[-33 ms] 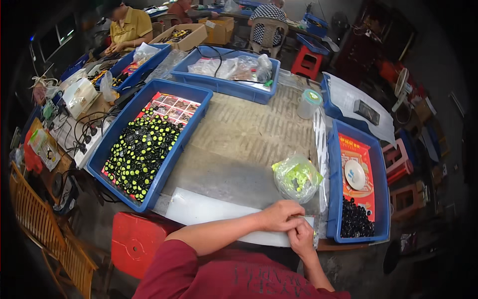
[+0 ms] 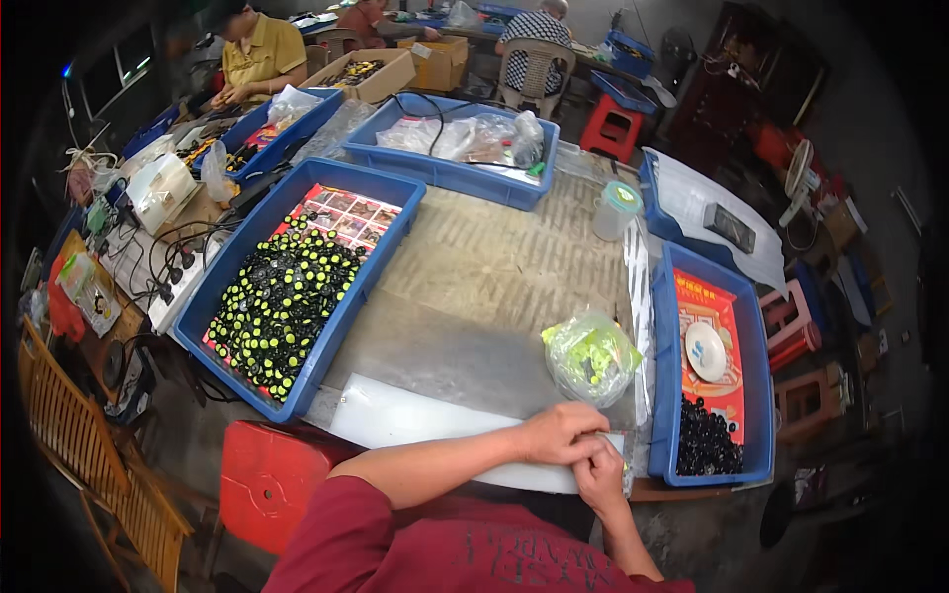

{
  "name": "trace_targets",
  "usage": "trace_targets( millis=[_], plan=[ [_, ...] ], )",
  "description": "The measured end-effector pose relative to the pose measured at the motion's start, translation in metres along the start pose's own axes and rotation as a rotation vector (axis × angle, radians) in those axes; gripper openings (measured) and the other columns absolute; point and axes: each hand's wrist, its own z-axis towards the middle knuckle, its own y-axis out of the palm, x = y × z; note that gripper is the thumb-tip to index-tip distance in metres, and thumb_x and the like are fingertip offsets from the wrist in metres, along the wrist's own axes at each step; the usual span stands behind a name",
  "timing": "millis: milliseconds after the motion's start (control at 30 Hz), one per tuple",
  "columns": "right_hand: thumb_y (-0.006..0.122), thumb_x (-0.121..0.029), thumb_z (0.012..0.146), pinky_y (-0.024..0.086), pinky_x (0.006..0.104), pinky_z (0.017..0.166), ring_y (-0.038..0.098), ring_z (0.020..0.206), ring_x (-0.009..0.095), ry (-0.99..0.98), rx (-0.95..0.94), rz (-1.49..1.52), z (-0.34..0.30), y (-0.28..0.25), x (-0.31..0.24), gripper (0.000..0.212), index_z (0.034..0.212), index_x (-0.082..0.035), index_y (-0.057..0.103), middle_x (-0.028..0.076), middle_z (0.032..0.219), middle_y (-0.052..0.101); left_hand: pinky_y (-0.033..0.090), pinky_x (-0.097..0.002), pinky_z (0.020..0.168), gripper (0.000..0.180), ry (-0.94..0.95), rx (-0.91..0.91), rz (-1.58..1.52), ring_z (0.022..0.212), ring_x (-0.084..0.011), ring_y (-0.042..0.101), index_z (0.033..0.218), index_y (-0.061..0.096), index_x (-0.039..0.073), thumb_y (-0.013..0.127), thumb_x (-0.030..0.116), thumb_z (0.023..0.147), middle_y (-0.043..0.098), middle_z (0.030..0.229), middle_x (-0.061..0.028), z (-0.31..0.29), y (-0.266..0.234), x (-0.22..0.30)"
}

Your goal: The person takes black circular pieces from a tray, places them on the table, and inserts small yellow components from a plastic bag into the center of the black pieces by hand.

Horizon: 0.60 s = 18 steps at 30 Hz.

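Note:
My left hand [image 2: 557, 433] is closed at the near edge of the table, its fingers curled over my right hand [image 2: 598, 470]. The right one is closed too, with its fingertips pressed in under the left. Whatever sits between them, if anything, is hidden by the fingers. Both rest over the right end of a white sheet [image 2: 415, 420] along the table's front edge. Just beyond them stands a clear plastic bag [image 2: 591, 361] with yellow-green pieces inside.
At left, a blue tray [image 2: 403, 222] holds many black pieces with yellow-green centres [image 2: 287, 306]. A blue tray [image 2: 664, 395] at right carries black pieces [image 2: 708, 440] and a white dish [image 2: 706, 352]. Farther back are a lidded clear jar [image 2: 617, 211] and another blue tray [image 2: 450, 170] of bags.

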Motion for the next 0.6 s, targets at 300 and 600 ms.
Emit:
trace_targets(
  millis=[300, 600],
  plan=[
    [0.056, -0.012, 0.068, 0.042, 0.0404, 0.059, 0.052, 0.069, 0.036, 0.137, -0.053, -0.061, -0.004, -0.001, 0.001, 0.017, 0.08, 0.0, 0.053, 0.018, 0.076, 0.054, 0.039, -0.0366, 0.075, 0.031, 0.104, -0.115, -0.014, 0.086, -0.031, 0.048, 0.096, 0.05, -0.001, 0.054, 0.022, 0.076, 0.049, 0.092, -0.0163, -0.002, 0.008, -0.005],
    [0.056, -0.012, 0.068, 0.041, 0.0418, 0.057, 0.051, 0.069, 0.038, 0.114, -0.034, -0.076, -0.002, 0.001, 0.004, 0.018, 0.079, 0.0, 0.051, 0.018, 0.076, 0.053, 0.041, -0.037, 0.075, 0.033, 0.124, -0.117, -0.089, 0.086, -0.0321, 0.05, 0.096, 0.051, -0.004, 0.054, 0.023, 0.078, 0.052, 0.094, -0.0178, -0.002, 0.01, -0.01]
  ],
)
